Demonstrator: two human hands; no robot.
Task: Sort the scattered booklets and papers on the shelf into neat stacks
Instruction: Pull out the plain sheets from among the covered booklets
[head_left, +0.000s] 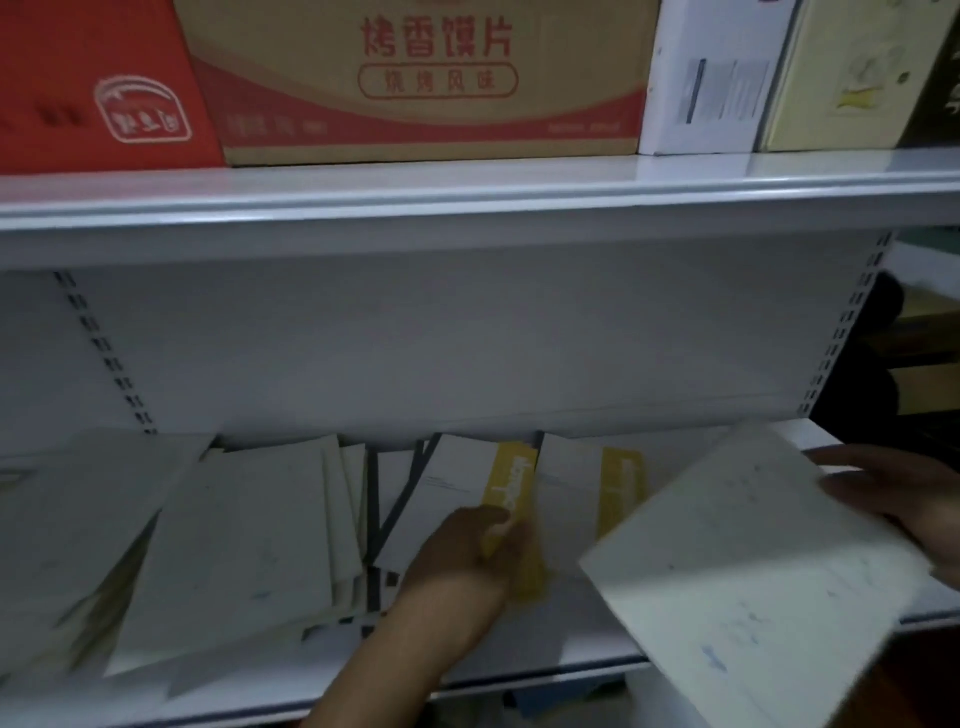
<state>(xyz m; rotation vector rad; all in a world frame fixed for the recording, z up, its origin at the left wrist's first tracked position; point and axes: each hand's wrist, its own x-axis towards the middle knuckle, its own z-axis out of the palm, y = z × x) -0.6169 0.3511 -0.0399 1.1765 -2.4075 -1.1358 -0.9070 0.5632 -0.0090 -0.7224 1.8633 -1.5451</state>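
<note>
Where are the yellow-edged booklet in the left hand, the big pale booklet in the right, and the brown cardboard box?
yellow-edged booklet (511, 475): head view, on its yellow strip.
pale booklet (748, 571): head view, middle of its cover.
brown cardboard box (426, 78): head view, on its printed front.

On the brown cardboard box (415, 78) I read 烤香馍片 in red, with 烧烤风味 in an oval just under it. Left of that box, the red box (78, 52) bears a white emblem too blurred for me. Well below it, the lettering on the yellow-edged booklet (511, 478) is blurred too.
</note>
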